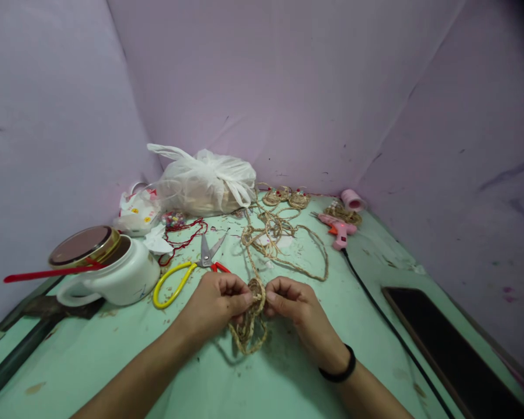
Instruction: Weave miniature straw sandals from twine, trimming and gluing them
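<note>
Between my two hands is a looped piece of braided straw cord (pixel 245 337), raised a little over the green tabletop. My left hand (pixel 220 299) pinches its left side between thumb and fingers. My right hand (pixel 290 297) has its fingers closed on the cord's right edge. From the top of the piece a strand runs away to a loose tangle of the same cord (pixel 273 233). Just beyond my left hand lie open scissors (pixel 206 256) with one yellow and one red handle. Some fingertips are hidden behind the cord.
On the left stand a white mug (pixel 133 273) with a red stick across it, a round lid (pixel 85 244) and a hammer (pixel 39 320). A white plastic bag (pixel 209 180) sits at the back. To the right are a pink glue gun (pixel 340 228), its black cable, and a dark phone (pixel 445 349).
</note>
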{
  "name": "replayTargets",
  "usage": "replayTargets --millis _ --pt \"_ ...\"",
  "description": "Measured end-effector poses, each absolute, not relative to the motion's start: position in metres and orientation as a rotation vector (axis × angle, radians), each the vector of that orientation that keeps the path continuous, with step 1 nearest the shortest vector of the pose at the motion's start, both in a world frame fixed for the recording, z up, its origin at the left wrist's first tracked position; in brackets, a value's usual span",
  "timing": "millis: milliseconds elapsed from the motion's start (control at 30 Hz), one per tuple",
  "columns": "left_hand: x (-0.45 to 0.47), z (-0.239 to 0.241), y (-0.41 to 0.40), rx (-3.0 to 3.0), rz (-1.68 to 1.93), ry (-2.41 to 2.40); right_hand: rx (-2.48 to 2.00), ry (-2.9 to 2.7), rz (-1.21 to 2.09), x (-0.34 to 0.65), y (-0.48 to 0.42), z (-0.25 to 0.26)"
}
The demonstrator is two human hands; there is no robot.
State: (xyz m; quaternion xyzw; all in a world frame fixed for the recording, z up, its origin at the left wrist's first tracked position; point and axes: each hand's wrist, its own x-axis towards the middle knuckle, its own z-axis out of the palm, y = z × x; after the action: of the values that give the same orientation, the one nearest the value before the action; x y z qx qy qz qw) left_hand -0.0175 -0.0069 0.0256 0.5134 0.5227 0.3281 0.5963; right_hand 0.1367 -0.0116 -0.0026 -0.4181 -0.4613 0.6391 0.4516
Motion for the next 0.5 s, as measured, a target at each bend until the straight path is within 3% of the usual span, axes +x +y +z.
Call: replayTargets --millis 500 --pt "-0.0173 0.0248 -0.0052 1.269 0.809 1.182 -0.893 -0.926 1.8 0.1319 -0.0158 -0.0056"
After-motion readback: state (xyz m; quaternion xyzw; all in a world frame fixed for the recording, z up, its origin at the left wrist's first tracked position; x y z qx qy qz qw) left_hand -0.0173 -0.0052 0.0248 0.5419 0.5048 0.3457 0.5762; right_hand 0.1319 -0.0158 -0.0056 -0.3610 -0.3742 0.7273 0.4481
